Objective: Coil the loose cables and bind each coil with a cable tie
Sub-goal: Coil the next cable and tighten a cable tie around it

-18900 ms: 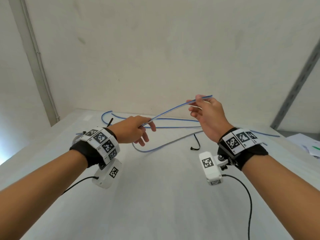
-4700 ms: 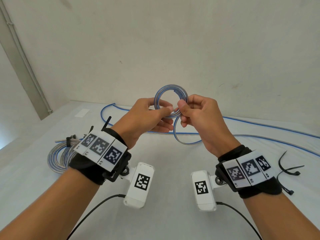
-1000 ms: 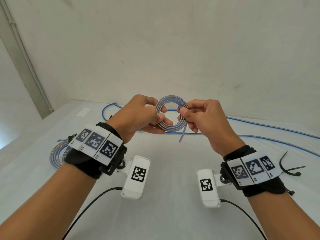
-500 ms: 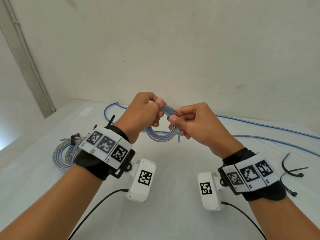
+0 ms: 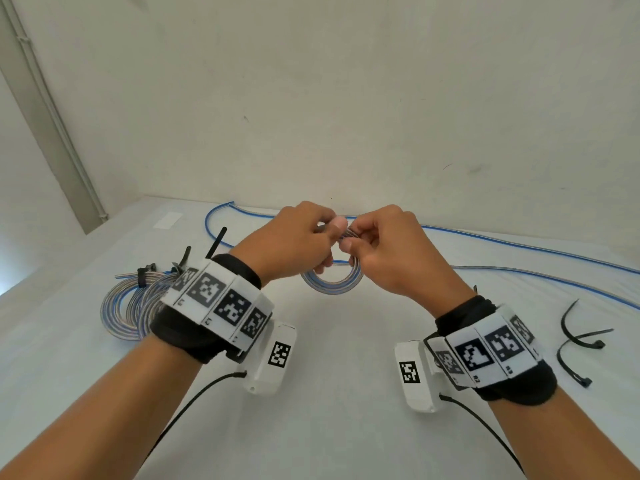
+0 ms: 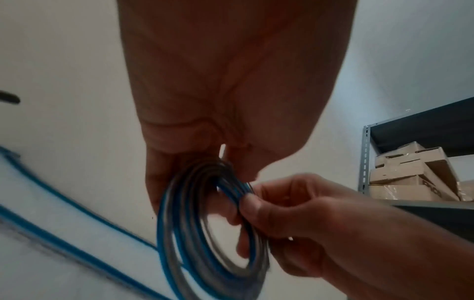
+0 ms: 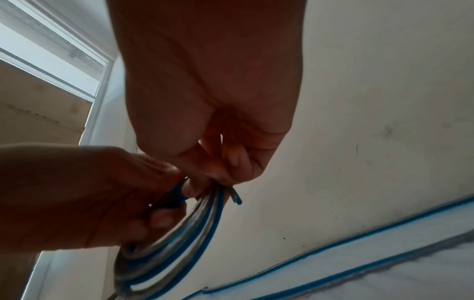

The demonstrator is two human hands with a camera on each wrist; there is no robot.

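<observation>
1. The coil (image 5: 331,284), several turns of blue-and-silver cable, hangs in the air above the middle of the desk (image 5: 329,427), pinched at its top from both sides.
2. The left hand (image 5: 287,245) has its fingers and thumb curled round the coil's top, its grip clamped on the strands; in the left wrist view the turns run between its fingers (image 6: 164,182).
3. The right hand (image 5: 388,252) pinches the same top part just beside the left one, its grip likewise clamped on the coil; the right wrist view shows a short cut end (image 7: 236,198) sticking out past its fingertips.
4. Two bound coils (image 5: 133,310) lie near the desk's left edge, each with a black tie on it.
5. Loose cable (image 5: 519,247) runs along the far edge toward the right, blue and silver lengths side by side.
6. Black ties (image 5: 578,341) lie loose near the right edge.
7. The desk is white and plain; it meets a pale, scuffed wall (image 5: 346,98) at the back.
8. A grey upright strip (image 5: 52,133) runs up the wall at the left corner.
9. A metal shelf (image 6: 410,154) with cardboard boxes (image 6: 410,176) shows in the left wrist view.
</observation>
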